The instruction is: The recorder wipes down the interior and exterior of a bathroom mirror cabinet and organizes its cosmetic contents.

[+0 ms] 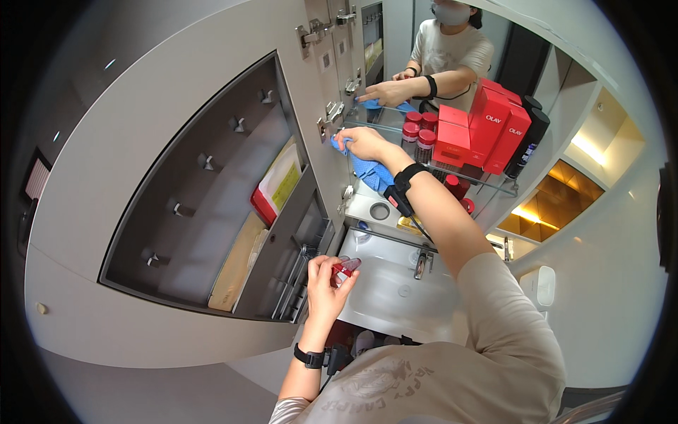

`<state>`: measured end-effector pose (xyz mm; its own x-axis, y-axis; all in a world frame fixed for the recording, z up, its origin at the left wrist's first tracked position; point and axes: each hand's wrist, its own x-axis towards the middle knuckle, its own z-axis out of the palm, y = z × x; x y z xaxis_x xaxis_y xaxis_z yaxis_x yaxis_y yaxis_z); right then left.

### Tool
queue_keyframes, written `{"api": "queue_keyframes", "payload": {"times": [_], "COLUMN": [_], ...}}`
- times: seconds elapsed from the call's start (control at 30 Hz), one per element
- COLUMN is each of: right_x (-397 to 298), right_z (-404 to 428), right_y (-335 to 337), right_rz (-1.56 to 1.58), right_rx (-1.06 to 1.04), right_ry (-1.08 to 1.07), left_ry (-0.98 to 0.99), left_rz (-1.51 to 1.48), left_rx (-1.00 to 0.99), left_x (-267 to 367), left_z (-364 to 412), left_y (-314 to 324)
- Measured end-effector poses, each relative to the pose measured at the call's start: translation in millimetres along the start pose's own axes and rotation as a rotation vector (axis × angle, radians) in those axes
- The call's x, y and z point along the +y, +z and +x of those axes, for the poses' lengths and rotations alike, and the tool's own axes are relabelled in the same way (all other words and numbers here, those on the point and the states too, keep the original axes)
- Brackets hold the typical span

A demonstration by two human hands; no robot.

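My right hand reaches to the left end of a glass shelf in a mirror cabinet. A blue cleaning cloth is gripped in its fingers and hangs down below the shelf. Over the front left of the washbasin, my left hand holds small red containers with clear tops; my fingers partly hide them. Right of the cloth, several small jars with red lids stand on the shelf beside red OLAY boxes.
A black spray can stands at the shelf's right end. Below are the washbasin and chrome faucet. The open cabinet door on the left carries hooks and a dark organizer. A mirror backs the shelf.
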<state>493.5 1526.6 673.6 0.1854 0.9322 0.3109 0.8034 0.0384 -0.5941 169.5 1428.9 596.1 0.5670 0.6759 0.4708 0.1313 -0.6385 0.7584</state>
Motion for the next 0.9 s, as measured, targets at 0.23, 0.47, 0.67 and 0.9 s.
{"api": "queue_keyframes", "payload": {"times": [0.23,0.47,0.67,0.9], "right_x": [-8,-25,-39,-28], "right_z": [-19,-28,22,49], "right_y": [5,-9,-43,-17], "right_rz": [-0.138,0.058,0.179,-0.254], "right_rx": [0.008,-0.014,0.614,0.499], "right_ry": [0.044,-0.036,0.111,0.271], "left_ry": [-0.046,-0.058,-0.067,-0.092], "left_rz": [-0.040,-0.005,0.000,-0.011], "left_rx": [-0.017,0.027,0.043,0.051], "left_x": [3,0,3,-2], "left_z": [-1,-4,-9,-15], "left_y": [1,-15,-22,-18]}}
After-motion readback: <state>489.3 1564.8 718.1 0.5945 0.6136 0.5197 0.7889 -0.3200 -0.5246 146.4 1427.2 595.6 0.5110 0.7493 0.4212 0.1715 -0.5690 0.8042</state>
